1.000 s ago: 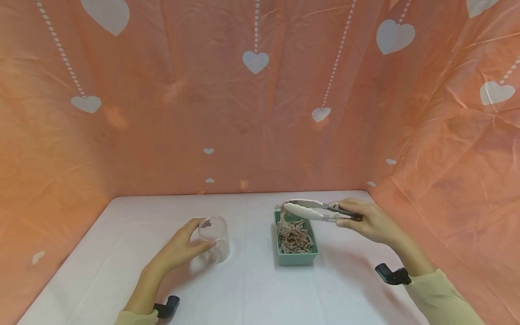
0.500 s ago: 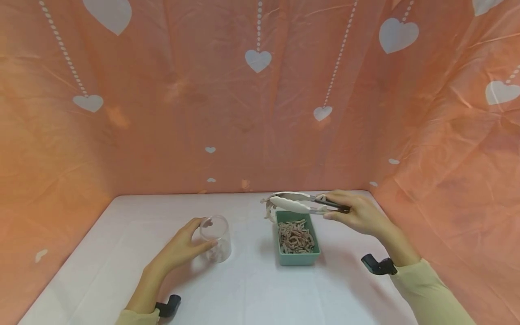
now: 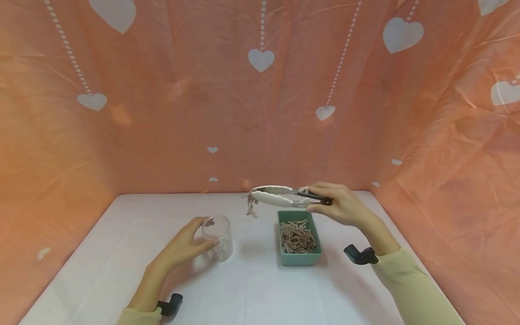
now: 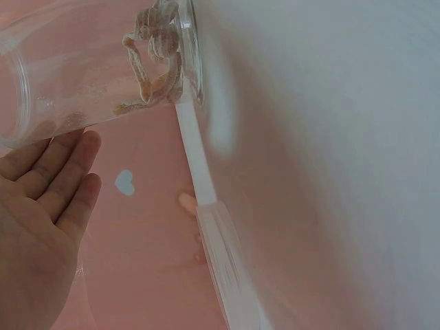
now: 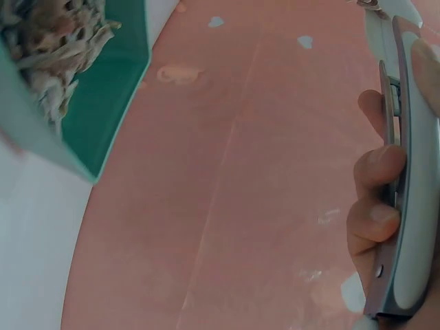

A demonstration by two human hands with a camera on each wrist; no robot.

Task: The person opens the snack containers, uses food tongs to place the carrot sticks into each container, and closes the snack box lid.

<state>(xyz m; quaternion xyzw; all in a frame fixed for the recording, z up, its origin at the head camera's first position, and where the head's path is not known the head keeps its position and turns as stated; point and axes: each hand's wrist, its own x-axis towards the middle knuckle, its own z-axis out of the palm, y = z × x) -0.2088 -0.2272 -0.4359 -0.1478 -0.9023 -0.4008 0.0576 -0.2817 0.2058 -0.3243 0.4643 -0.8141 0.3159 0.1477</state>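
A clear cylindrical jar (image 3: 221,237) stands on the table, with my left hand (image 3: 183,246) holding its side between thumb and fingers. In the left wrist view a few brownish, wrinkled dried strips (image 4: 155,48) lie at the jar's bottom. My right hand (image 3: 345,205) grips kitchen tongs (image 3: 272,198) with white heads and dark handles. A small bunch of dried strips (image 3: 250,207) hangs from the tongs' tips, above the table between jar and box. Below and right of the tongs sits a green rectangular box (image 3: 300,260) partly filled with more strips (image 3: 298,237).
A white cloth covers the table (image 3: 260,293). Orange sheeting with white hearts (image 3: 261,60) encloses the back and both sides. Black wrist mounts (image 3: 360,255) sit on both forearms.
My right hand has carried the tongs and the dangling strips left, from over the green box to above the table nearer the jar. The left hand and jar have stayed put.
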